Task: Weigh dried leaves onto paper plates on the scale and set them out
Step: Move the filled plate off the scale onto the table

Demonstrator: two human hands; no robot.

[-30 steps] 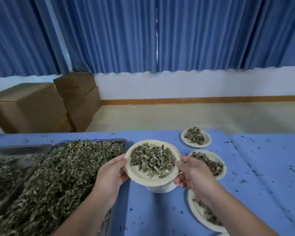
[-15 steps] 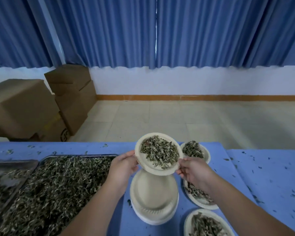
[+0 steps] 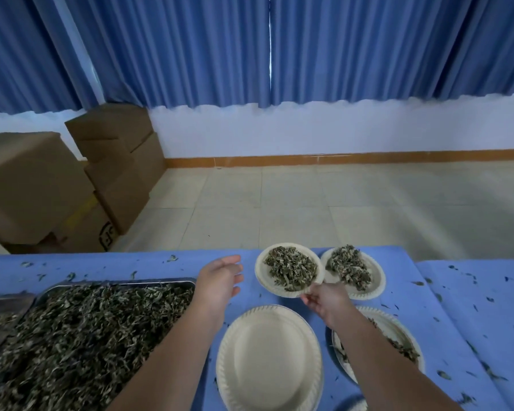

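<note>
My right hand (image 3: 324, 298) pinches the near rim of a round white paper plate (image 3: 261, 272), thumb on top and fingers curled beneath. The plate carries a heap of dried grey-green leaves (image 3: 290, 269) and sits by the far edge of the table with the blue cloth (image 3: 101, 265). I cannot tell whether its underside touches the cloth. My left hand (image 3: 220, 277) hovers just left of that plate, clear of it, with the fingers loose, spread apart and holding nothing.

To the right, a second leaf-filled paper plate (image 3: 379, 280) lies at the same far edge, and the rim of the plate I hold overlaps it in this view. A third paper plate with leaves (image 3: 398, 327) lies nearer to me on the right, partly hidden under my right forearm. Between my forearms, toward the near edge, is an empty cream paper plate with a fluted rim (image 3: 269, 357); what it rests on is hidden.

On the left of the table a shallow metal tray (image 3: 119, 282) is piled with loose dried leaves (image 3: 86, 336). Leaf crumbs are scattered over the cloth. Beyond the table, brown cardboard boxes (image 3: 36, 185) stand on the tiled floor under long blue curtains (image 3: 190, 48).
</note>
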